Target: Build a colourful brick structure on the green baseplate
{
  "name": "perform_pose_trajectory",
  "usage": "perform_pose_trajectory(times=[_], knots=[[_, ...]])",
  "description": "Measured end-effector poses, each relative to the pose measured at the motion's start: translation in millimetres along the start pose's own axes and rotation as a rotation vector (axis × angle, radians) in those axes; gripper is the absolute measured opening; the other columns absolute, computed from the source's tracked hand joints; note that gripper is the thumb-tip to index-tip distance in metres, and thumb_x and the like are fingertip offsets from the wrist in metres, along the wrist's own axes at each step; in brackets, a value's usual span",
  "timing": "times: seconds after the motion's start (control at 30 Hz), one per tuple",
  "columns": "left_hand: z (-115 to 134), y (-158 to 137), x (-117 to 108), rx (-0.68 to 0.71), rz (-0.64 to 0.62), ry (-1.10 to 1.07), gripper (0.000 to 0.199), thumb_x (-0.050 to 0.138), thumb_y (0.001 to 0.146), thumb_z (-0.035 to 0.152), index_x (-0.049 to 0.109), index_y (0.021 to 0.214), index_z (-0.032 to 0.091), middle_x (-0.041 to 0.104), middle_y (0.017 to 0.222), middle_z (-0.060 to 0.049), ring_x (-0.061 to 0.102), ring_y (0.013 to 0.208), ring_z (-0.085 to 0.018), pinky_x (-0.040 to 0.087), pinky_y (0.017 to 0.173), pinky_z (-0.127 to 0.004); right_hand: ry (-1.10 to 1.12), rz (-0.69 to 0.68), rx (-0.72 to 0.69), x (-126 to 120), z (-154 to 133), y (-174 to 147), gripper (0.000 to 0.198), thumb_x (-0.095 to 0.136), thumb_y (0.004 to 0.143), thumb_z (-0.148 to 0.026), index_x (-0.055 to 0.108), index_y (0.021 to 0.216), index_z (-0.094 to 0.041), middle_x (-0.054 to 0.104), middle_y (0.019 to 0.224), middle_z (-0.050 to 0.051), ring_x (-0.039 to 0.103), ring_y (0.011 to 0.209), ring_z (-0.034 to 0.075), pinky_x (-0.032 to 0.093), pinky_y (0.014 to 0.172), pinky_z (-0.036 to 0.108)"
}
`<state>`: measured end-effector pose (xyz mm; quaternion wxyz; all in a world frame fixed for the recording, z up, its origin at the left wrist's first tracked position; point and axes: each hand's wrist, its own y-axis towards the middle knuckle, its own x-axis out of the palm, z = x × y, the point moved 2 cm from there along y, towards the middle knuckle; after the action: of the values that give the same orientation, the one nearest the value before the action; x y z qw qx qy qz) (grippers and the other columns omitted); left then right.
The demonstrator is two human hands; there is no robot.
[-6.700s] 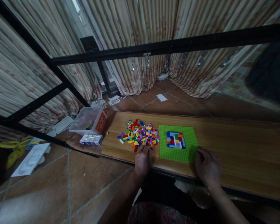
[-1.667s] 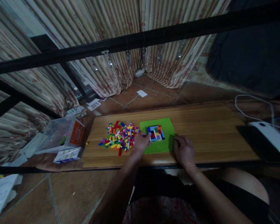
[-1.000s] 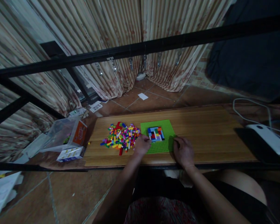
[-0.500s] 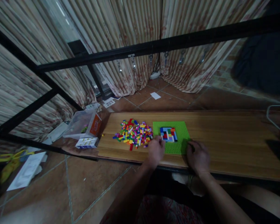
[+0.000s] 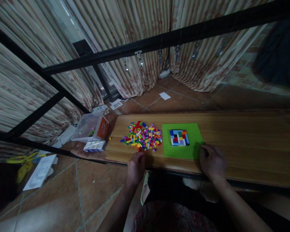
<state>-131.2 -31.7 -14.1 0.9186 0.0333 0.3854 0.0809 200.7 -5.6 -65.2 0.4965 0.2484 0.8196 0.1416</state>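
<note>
A green baseplate (image 5: 195,132) lies on the wooden bench. On it is a low, flat square build of toy bricks (image 5: 179,138) in blue, white, red and other colours. My left hand (image 5: 136,167) is closed, fingers curled at the bench's near edge, just below the heap of loose bricks (image 5: 145,137). A red brick at the heap's lower edge is close to its fingertips. My right hand (image 5: 213,161) is curled closed beside the baseplate's right near corner, its fingertips at the plate's edge. What either hand holds, if anything, is hidden.
The wooden bench (image 5: 244,141) stretches far to the right. Past its left end are a clear plastic bin (image 5: 83,129) with an orange label and a small white-and-blue box (image 5: 94,146). A black metal rail (image 5: 154,45) crosses in front of the curtains (image 5: 135,29).
My left hand has moved left and toward me, from beside the brick build to the near side of the loose heap. My right hand stays by the baseplate's edge. The view has shifted slightly.
</note>
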Motion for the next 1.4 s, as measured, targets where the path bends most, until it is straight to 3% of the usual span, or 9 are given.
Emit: perform_pose_trajectory(times=[0.3, 0.67, 0.9, 1.07, 1.4], knots=[[29.9, 11.2, 34.3, 0.077, -0.089, 0.127, 0.019, 0.046, 0.09, 0.02, 0.063, 0.1, 0.022, 0.065, 0.103, -0.005, 0.062, 0.091, -0.016, 0.047, 0.08, -0.026, -0.009, 0.018, -0.033, 1.2, 1.5, -0.3, 0.028, 0.044, 0.085, -0.032, 0.067, 0.092, -0.016, 0.067, 0.095, 0.012, 0.059, 0.094, 0.026, 0.047, 0.086, 0.042], [41.3, 20.3, 47.6, 0.029, -0.189, 0.342, 0.021, 0.041, 0.092, 0.025, 0.06, 0.098, 0.02, 0.063, 0.106, -0.009, 0.062, 0.088, -0.018, 0.045, 0.072, -0.027, -0.01, 0.008, -0.021, -1.2, -0.1, -0.4, 0.03, 0.044, 0.085, -0.033, 0.067, 0.093, -0.017, 0.066, 0.096, 0.013, 0.059, 0.093, 0.027, 0.047, 0.086, 0.042], [39.1, 20.2, 47.7, -0.077, -0.17, 0.06, 0.022, 0.04, 0.091, 0.023, 0.059, 0.1, 0.018, 0.067, 0.084, -0.007, 0.063, 0.078, -0.018, 0.045, 0.072, -0.028, -0.002, -0.004, -0.042, 1.2, 4.6, -1.4, 0.031, 0.043, 0.085, -0.034, 0.067, 0.094, -0.016, 0.066, 0.097, 0.014, 0.059, 0.094, 0.028, 0.046, 0.085, 0.044], [36.6, 22.2, 45.3, -0.089, -0.125, -0.17, 0.023, 0.044, 0.087, 0.019, 0.064, 0.097, 0.018, 0.069, 0.09, -0.005, 0.063, 0.083, -0.015, 0.047, 0.077, -0.026, -0.007, 0.007, -0.063, 1.7, 6.1, -1.2, 0.031, 0.043, 0.086, -0.034, 0.067, 0.094, -0.016, 0.066, 0.098, 0.014, 0.059, 0.094, 0.027, 0.046, 0.086, 0.042], [33.2, 20.4, 50.6, -0.063, -0.084, -0.218, 0.022, 0.042, 0.086, 0.017, 0.064, 0.087, 0.018, 0.067, 0.081, -0.003, 0.061, 0.078, -0.014, 0.046, 0.075, -0.023, -0.002, 0.005, -0.063, 0.7, 5.5, 0.0, 0.032, 0.043, 0.086, -0.035, 0.067, 0.093, -0.015, 0.066, 0.096, 0.014, 0.059, 0.092, 0.028, 0.048, 0.085, 0.044]])
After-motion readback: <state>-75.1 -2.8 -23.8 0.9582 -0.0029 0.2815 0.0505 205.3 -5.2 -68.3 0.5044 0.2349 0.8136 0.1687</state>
